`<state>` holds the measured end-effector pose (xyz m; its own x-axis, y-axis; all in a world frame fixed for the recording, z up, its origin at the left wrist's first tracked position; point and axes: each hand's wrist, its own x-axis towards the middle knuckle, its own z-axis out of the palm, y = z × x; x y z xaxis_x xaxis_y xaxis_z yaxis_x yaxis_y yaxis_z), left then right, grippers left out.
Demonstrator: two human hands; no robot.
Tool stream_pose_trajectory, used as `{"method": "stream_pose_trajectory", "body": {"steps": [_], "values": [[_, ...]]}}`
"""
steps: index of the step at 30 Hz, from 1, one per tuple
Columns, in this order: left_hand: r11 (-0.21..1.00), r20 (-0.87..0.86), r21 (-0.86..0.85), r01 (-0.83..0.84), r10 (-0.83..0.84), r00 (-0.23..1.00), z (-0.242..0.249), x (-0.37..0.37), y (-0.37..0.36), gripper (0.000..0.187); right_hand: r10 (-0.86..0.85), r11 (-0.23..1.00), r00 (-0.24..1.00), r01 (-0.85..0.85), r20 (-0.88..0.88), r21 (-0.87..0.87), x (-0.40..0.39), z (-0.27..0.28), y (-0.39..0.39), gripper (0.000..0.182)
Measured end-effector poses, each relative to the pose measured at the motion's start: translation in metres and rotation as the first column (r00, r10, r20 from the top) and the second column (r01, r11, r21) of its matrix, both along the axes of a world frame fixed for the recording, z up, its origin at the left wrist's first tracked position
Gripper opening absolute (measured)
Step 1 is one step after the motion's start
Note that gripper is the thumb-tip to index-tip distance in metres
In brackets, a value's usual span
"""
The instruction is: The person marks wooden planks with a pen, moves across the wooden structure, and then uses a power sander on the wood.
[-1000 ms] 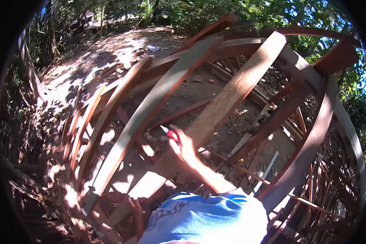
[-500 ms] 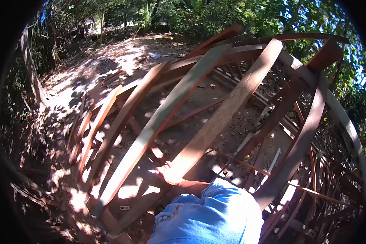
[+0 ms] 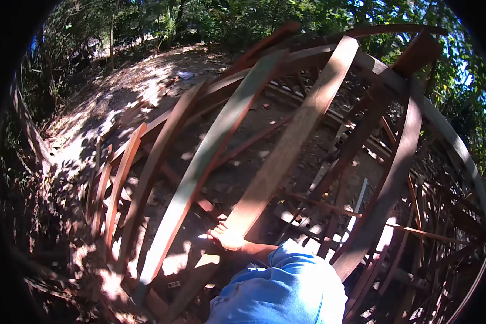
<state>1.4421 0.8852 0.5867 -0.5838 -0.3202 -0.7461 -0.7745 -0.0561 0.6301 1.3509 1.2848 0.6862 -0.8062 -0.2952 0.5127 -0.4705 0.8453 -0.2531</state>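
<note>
My right hand (image 3: 228,238) rests at the lower end of a broad brown wooden rib (image 3: 286,156), its fingers bent over the rib's left edge. A small bright white tip shows beside the fingers; I cannot make out what it is. The forearm comes out of a light blue sleeve (image 3: 302,270). Left of this rib stands a greenish-grey rib (image 3: 208,146), apart from the hand. Both lean up toward a long curved rail (image 3: 232,83). My left hand is out of view.
More upright ribs (image 3: 162,140) stand on the left, and a dark curved rib (image 3: 397,178) on the right. Thin battens (image 3: 424,234) cross the right side. Leaf-strewn ground (image 3: 119,81) and trees (image 3: 200,21) lie beyond.
The view has shifted a little, so the ribs sit further left and higher in the frame. My right hand keeps its place at the lower end of the same rib.
</note>
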Motion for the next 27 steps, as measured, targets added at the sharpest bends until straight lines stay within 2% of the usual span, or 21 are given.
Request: {"method": "stream_pose_trajectory", "body": {"steps": [2, 4, 10, 12, 14, 15, 16, 17, 18, 20, 21, 23, 24, 27], "values": [[1.0, -0.004, -0.009, -0.003, 0.003, 1.0, 0.001, 0.001, -0.003, 0.043, 0.026, 1.0, 0.998, -0.026, 0.06, 0.006, 0.007, 0.026, 0.001, 0.026], [1.0, 0.0, -0.008, -0.015, 0.015, 1.0, 0.0, 0.002, -0.004, 0.042, 0.009, 0.999, 0.996, -0.006, 0.084, -0.036, 0.003, 0.018, -0.001, 0.024], [0.997, -0.003, 0.009, -0.082, 0.082, 0.997, -0.006, 0.028, -0.027, 0.041, -0.008, 0.999, 1.0, 0.008, 0.014, -0.034, 0.003, 0.017, -0.002, 0.021], [0.992, -0.01, 0.038, -0.12, 0.121, 0.993, -0.025, 0.045, -0.045, 0.041, -0.029, 0.999, 0.999, 0.028, -0.022, -0.022, -0.005, 0.004, -0.003, 0.023], [0.976, -0.008, 0.067, -0.206, 0.207, 0.978, -0.033, 0.092, -0.062, 0.04, -0.006, 0.999, 0.998, 0.003, -0.058, -0.04, -0.004, 0.012, -0.004, 0.023], [0.963, 0.004, 0.081, -0.257, 0.257, 0.966, -0.046, 0.123, -0.071, 0.04, -0.047, 0.999, 0.998, 0.048, -0.036, 0.009, -0.001, 0.018, -0.005, 0.02], [0.947, 0.017, 0.097, -0.307, 0.307, 0.952, -0.06, 0.148, -0.074, 0.04, -0.012, 1.0, 0.997, 0.012, 0.072, -0.009, -0.007, -0.001, 0.0, 0.019], [0.923, 0.044, 0.104, -0.37, 0.368, 0.929, -0.067, 0.18, -0.072, 0.04, -0.024, 0.999, 0.99, 0.017, 0.139, 0.048, -0.006, 0.002, 0.001, 0.019], [0.895, 0.083, 0.103, -0.434, 0.427, 0.901, -0.076, 0.215, -0.066, 0.039, 0.025, 0.998, 0.999, -0.027, 0.027, 0.055, -0.019, -0.024, 0.012, 0.016], [0.841, 0.116, 0.07, -0.537, 0.528, 0.841, -0.092, 0.267, -0.047, 0.039, -0.022, 0.965, 0.997, 0.041, -0.077, 0.259, -0.01, 0.01, -0.007, 0.015], [0.82, 0.1, 0.031, -0.572, 0.567, 0.818, -0.098, 0.286, -0.04, 0.039, -0.014, 0.956, 0.994, 0.045, -0.108, 0.29, -0.012, 0.014, -0.009, 0.016], [0.77, -0.114, -0.165, -0.616, 0.606, 0.788, -0.122, 0.333, -0.027, 0.031, 0.004, 0.964, 0.995, 0.022, -0.097, 0.264, -0.012, 0.013, -0.012, 0.017], [0.728, -0.15, -0.196, -0.657, 0.64, 0.754, -0.139, 0.357, -0.019, 0.034, -0.009, 0.97, 0.996, 0.03, -0.086, 0.24, -0.014, 0.009, -0.01, 0.017], [0.627, -0.166, -0.15, -0.764, 0.746, 0.645, -0.198, 0.428, 0.017, 0.043, -0.041, 0.988, 0.999, 0.042, -0.007, 0.15, -0.024, -0.01, -0.009, 0.019]]}}
